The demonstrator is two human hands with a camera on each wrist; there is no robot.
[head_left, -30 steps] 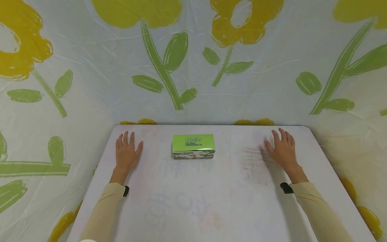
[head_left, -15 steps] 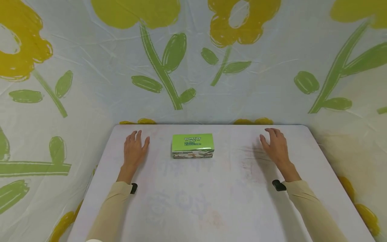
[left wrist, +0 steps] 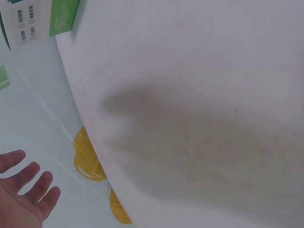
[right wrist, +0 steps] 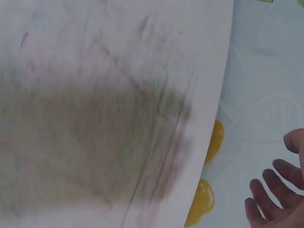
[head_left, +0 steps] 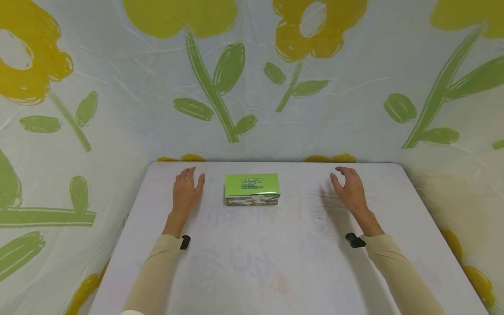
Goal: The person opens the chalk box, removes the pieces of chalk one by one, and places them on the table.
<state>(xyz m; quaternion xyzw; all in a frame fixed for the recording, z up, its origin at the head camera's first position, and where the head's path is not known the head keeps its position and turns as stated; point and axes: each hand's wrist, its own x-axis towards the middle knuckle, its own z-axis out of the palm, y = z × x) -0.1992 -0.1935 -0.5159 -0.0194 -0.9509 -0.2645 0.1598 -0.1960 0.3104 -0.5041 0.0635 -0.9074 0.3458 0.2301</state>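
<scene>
A small green cardboard box [head_left: 252, 189] with printed lettering on top and a patterned front side sits toward the back of the white table [head_left: 299, 271]. My left hand [head_left: 185, 191] hovers to the left of the box, fingers relaxed, thumb toward it. To the box's right, farther away, my right hand [head_left: 350, 189] is held with loosely bent fingers and holds nothing. In the left wrist view, the box's white and green end [left wrist: 35, 23] shows at the upper left, apart from the left hand [left wrist: 23, 194]. Only the right hand's fingers [right wrist: 273, 190] and part of its palm appear in the right wrist view.
A white cloth with yellow flowers and green leaves [head_left: 204, 83] hangs behind the table and along both sides. Faint blue writing [head_left: 236, 260] and dark smudges mark the tabletop. A black strap [head_left: 355, 240] sits at the right wrist, and another strap [head_left: 185, 242] at the left.
Both hands have moved inward toward the box, the left hand rightward and the right hand leftward. The box stays in place.
</scene>
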